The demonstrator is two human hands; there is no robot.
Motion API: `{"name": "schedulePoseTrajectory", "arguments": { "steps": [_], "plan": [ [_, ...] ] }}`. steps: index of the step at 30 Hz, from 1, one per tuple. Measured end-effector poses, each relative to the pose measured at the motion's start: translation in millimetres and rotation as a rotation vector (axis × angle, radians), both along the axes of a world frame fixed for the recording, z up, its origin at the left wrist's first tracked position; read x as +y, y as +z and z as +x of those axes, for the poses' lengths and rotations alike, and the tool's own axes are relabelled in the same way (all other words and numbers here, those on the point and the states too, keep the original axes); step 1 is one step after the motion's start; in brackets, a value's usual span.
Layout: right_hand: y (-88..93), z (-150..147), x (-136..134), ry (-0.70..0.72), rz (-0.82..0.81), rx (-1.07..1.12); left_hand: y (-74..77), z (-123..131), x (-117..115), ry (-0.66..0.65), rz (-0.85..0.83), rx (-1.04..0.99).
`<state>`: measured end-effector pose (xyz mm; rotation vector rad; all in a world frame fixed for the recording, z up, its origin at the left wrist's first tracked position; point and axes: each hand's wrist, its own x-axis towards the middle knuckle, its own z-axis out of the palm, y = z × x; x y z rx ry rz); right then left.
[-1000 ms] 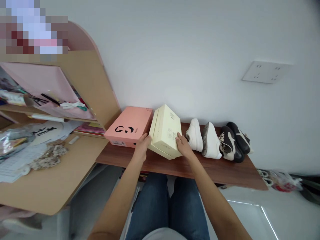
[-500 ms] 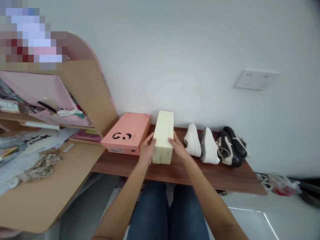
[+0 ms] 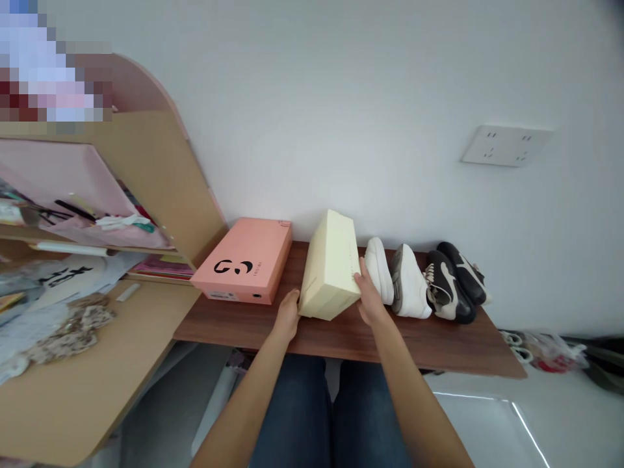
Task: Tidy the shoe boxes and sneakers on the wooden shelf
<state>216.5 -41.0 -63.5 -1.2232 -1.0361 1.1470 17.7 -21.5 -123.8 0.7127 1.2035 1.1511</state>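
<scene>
Head view records a cream cardboard shoebox (image 3: 329, 266) resting on a dark reddish-brown wooden worktop (image 3: 234, 325), directly ahead of the wearer. The box sits at an angle to the worktop's front edge, its long axis running toward the wall and its near end swung to the left.

The right hand (image 3: 370, 292) is open, with its fingers (image 3: 361, 273) flat against the box's right side. It is not closed around the box, and it lies just beside the nearest white sneaker. The left hand (image 3: 287, 315) is also open, palm down, just beside the box's near left corner. Contact between this hand and the box cannot be confirmed.

A salmon-pink shoebox (image 3: 241, 260) with a black logo lies flat to the left of the cream box, near but apart from it. To the right, two white sneakers (image 3: 409, 283) stand side by side, followed by two dark brown-and-cream sneakers (image 3: 448, 286), all on the same worktop.

A white wall socket plate (image 3: 507, 146) is mounted above the sneakers. At far left stands a pale wooden shelf unit (image 3: 166, 188) with pink panels, and a pale wooden worktop (image 3: 73, 416) below it carries papers and fabric (image 3: 73, 331). The wearer's denim-covered knees (image 3: 297, 416) appear below the worktop's front edge. The upper-left corner is pixelated.
</scene>
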Motion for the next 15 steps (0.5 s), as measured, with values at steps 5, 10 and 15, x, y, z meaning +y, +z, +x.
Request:
{"name": "schedulePoseTrajectory", "arguments": {
  "steps": [5,10,15],
  "plan": [
    [-19.8,18.7,-12.1,-0.029,-0.065,0.200,7.7,8.5,-7.9,0.034,-0.150,-0.315],
    [-28.4,21.8,-16.5,-0.112,-0.023,0.132,29.0,4.2,-16.0,0.071,-0.144,-0.359],
    [-30.1,20.9,-13.0,-0.146,-0.042,-0.017,43.0,-9.8,-18.2,0.084,-0.055,-0.244]
  ]
}}
